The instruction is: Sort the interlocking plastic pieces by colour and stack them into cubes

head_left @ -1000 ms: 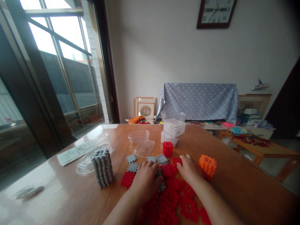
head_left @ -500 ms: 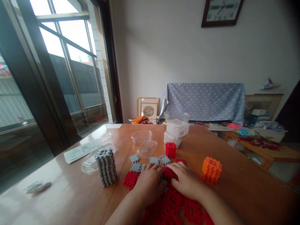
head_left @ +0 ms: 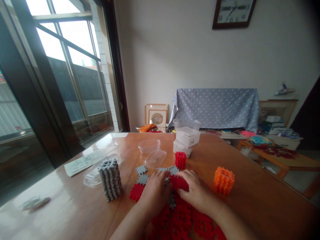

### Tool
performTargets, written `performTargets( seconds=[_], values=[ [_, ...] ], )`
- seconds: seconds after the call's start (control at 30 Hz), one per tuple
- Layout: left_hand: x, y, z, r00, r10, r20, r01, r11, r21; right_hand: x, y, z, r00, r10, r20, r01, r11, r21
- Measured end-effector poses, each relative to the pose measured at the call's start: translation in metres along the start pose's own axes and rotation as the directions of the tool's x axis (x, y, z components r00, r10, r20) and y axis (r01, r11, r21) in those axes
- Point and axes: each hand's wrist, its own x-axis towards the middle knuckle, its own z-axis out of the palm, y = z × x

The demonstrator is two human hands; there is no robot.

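Note:
My left hand [head_left: 158,189] curls over the pile with its thumb tucked in near some grey pieces; what lies between its fingers is hidden. My right hand [head_left: 196,189] has fingers and thumb around the edge of a red square interlocking tile [head_left: 179,184], which sits between both hands. Below them spreads a heap of red openwork interlocking tiles [head_left: 181,218]. A small grey piece [head_left: 172,202] lies just under the hands. Flat grey tiles [head_left: 142,180] and another red tile [head_left: 136,192] rest left of my left hand.
A tall grey tile stack [head_left: 110,180] stands left, an orange stack [head_left: 224,181] right, and a short red stack [head_left: 180,160] ahead. Clear plastic containers [head_left: 149,146], lids [head_left: 155,159], white boxes [head_left: 187,136] and paper sheets [head_left: 77,165] lie farther back on the wooden table [head_left: 87,213].
My hands have drawn slightly apart, showing more of the red tile and the grey piece below. The whole view has shifted a little.

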Motion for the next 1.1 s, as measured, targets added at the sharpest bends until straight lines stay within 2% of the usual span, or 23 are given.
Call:
performTargets(
  seconds=[0.07,0.1,0.13,0.2,0.27,0.3,0.37,0.5,0.63,0.73,0.83,0.97,1.1],
  values=[
    [0.003,-0.003,0.004,0.994,-0.081,-0.08,0.062,0.975,-0.216,0.001,0.0,0.0,0.999,-0.024,-0.049,0.025,0.999,0.031],
    [0.004,-0.004,0.006,0.988,-0.132,-0.083,0.097,0.936,-0.338,0.001,-0.001,0.0,0.997,-0.042,-0.072,0.045,0.998,0.046],
    [0.005,-0.004,0.007,0.983,-0.176,-0.052,0.133,0.876,-0.463,0.001,-0.002,0.001,0.994,-0.062,-0.094,0.068,0.996,0.058],
    [0.008,-0.003,0.009,0.973,-0.223,0.061,0.203,0.699,-0.686,0.0,-0.002,0.002,0.987,-0.098,-0.129,0.108,0.992,0.07],
    [0.009,-0.001,0.008,0.959,-0.238,0.154,0.259,0.516,-0.816,-0.001,-0.001,0.004,0.982,-0.114,-0.151,0.126,0.99,0.07],
    [0.01,-0.001,0.008,0.951,-0.252,0.177,0.278,0.455,-0.846,-0.002,0.0,0.005,0.981,-0.114,-0.158,0.127,0.99,0.07],
    [0.01,-0.001,0.007,0.939,-0.291,0.183,0.293,0.399,-0.869,-0.002,0.001,0.006,0.98,-0.107,-0.167,0.119,0.991,0.068],
    [0.01,-0.003,0.007,0.925,-0.327,0.192,0.306,0.346,-0.887,-0.003,0.001,0.005,0.985,-0.086,-0.147,0.098,0.992,0.076],
    [0.011,-0.002,0.009,0.93,-0.301,0.212,0.31,0.33,-0.892,-0.004,0.0,0.007,0.99,-0.087,-0.113,0.096,0.992,0.082],
    [0.01,0.001,0.011,0.931,-0.291,0.22,0.318,0.351,-0.881,-0.004,0.0,0.007,0.99,-0.095,-0.102,0.103,0.991,0.08],
    [0.01,0.003,0.01,0.919,-0.334,0.21,0.334,0.372,-0.866,-0.001,0.005,0.003,0.991,-0.078,-0.106,0.086,0.993,0.077],
    [0.011,0.003,0.002,0.904,-0.411,0.118,0.308,0.435,-0.846,0.005,0.024,-0.002,0.98,0.007,-0.201,0.0,0.999,0.036],
    [0.012,0.004,-0.006,0.918,-0.392,0.053,0.259,0.495,-0.829,0.012,0.048,-0.002,0.962,0.107,-0.252,-0.121,0.992,-0.04]
  ],
)
